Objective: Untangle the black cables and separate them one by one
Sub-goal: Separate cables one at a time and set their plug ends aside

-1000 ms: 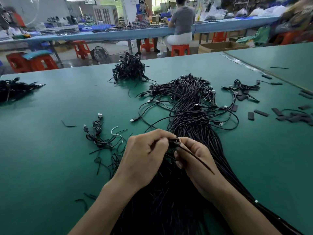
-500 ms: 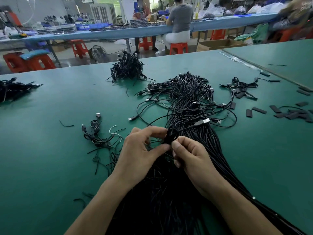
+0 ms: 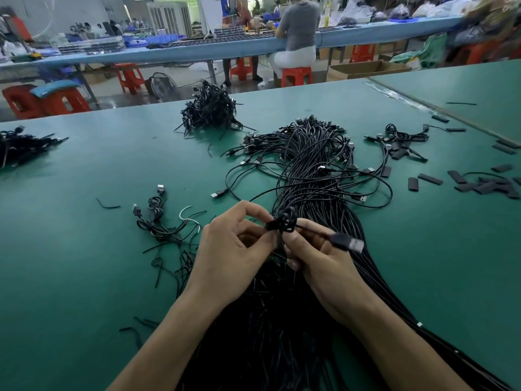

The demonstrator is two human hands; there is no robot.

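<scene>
Mid-untangle: left hand [image 3: 228, 249] and right hand [image 3: 324, 266] fingers pinch the knot [image 3: 283, 221]; next, probably feed plug [image 3: 348, 243] back through.

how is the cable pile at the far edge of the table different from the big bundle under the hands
The far pile is a compact, heaped clump with short ends sticking out; the big bundle is much larger, lying flat. The far pile sits alone and untouched; the big bundle runs under the left hand and right hand, which pinch a small knot above it. Both are black cables on the green table.
</scene>
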